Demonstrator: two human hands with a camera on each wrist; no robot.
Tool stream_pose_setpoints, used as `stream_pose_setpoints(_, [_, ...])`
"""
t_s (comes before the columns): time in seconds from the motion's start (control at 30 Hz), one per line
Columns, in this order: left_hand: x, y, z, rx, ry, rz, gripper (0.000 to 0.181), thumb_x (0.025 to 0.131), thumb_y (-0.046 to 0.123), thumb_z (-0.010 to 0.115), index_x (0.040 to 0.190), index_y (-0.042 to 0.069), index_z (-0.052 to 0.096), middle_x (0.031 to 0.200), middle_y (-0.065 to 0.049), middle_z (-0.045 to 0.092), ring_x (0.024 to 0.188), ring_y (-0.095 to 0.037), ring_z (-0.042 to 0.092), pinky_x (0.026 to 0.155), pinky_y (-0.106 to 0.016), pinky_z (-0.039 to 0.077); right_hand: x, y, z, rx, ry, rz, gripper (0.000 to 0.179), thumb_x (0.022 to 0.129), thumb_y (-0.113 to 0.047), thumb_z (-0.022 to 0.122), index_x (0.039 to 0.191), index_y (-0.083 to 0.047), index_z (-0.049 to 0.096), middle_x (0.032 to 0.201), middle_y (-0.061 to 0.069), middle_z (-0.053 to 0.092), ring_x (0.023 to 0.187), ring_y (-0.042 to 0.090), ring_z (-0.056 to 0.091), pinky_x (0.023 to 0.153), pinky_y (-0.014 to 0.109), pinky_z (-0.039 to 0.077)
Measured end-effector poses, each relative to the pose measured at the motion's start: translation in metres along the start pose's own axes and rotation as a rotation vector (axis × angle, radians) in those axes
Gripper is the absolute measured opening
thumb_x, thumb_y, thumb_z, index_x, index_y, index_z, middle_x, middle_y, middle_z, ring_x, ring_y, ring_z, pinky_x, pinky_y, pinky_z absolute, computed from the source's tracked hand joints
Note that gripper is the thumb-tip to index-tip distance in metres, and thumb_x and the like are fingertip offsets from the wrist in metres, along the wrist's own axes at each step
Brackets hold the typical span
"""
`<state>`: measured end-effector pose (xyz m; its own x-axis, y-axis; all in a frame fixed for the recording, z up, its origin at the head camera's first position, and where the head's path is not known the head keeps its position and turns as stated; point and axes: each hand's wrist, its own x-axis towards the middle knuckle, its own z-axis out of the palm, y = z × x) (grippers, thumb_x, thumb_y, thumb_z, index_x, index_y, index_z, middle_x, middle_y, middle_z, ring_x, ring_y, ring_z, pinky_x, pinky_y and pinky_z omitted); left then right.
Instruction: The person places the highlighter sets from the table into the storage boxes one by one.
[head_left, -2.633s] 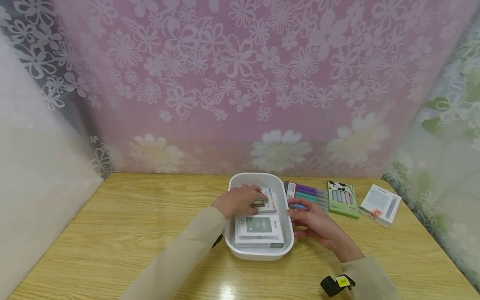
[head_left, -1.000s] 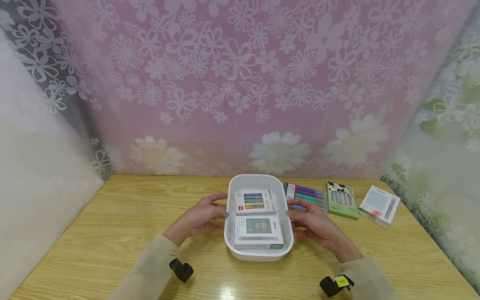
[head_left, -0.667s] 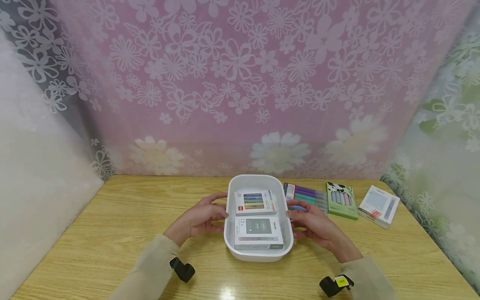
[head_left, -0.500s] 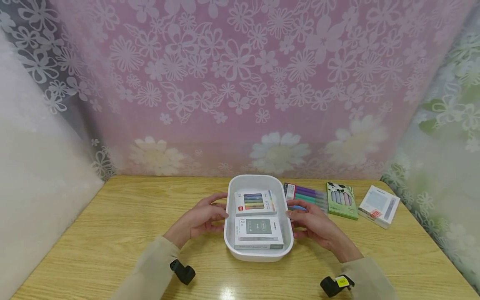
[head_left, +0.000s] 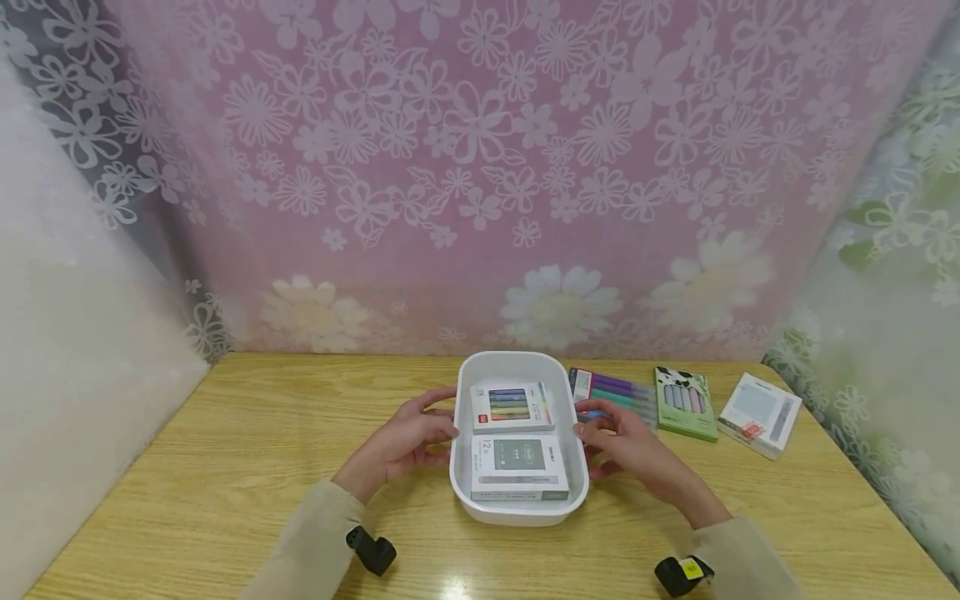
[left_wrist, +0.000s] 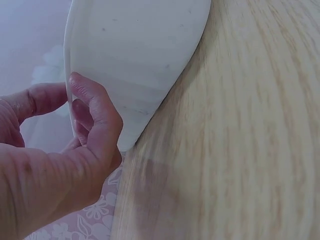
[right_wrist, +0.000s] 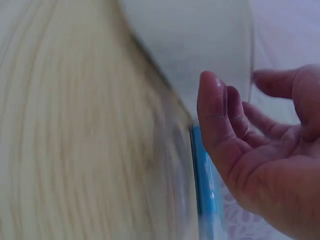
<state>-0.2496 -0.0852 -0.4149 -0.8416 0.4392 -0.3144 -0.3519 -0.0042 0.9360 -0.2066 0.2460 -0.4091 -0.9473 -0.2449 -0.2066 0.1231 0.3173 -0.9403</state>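
A white plastic bin [head_left: 517,364] with rounded corners stands on the table, a hand at each long side. My left hand [head_left: 397,446] holds its left side; in the left wrist view the bent fingers [left_wrist: 102,117] lie against the outer wall with one digit at the rim. On the right side, my right hand [head_left: 630,454] has its fingertips at the rim, the fingers loosely spread in the right wrist view. Inside the bin, a white box of coloured sticks [head_left: 510,408] lies behind a white box with a grey-green panel [head_left: 519,468].
Right of the bin lie a clear pack of coloured pens [head_left: 618,392], partly behind my right hand, a green panda-print box [head_left: 686,403] and a white box with a red sticker [head_left: 760,414]. A floral curtain [head_left: 480,183] hangs behind the wooden table [head_left: 262,467].
Earlier, my left hand was on the coloured-stick box inside the bin; it has since moved out to the bin's left side. Over the last half second, my right wrist has shifted slightly right.
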Motion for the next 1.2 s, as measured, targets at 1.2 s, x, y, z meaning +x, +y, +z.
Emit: stream_pose_setpoints(1.2, [0.003,0.004,-0.014,0.037,0.011,0.011,0.070,0.092,0.004,0.058,0.157,0.015,0.035,0.142,-0.024,0.058,0.092,-0.017,0.065,0.067,-0.028,0.057,0.034,0.020,-0.073,-1.071,0.149,-0.333,0.080,0.084,-0.054,0.078,0.144,-0.007,0.054,0.140,0.025,0.056,0.119,0.043,0.059,0.092,0.061,0.053])
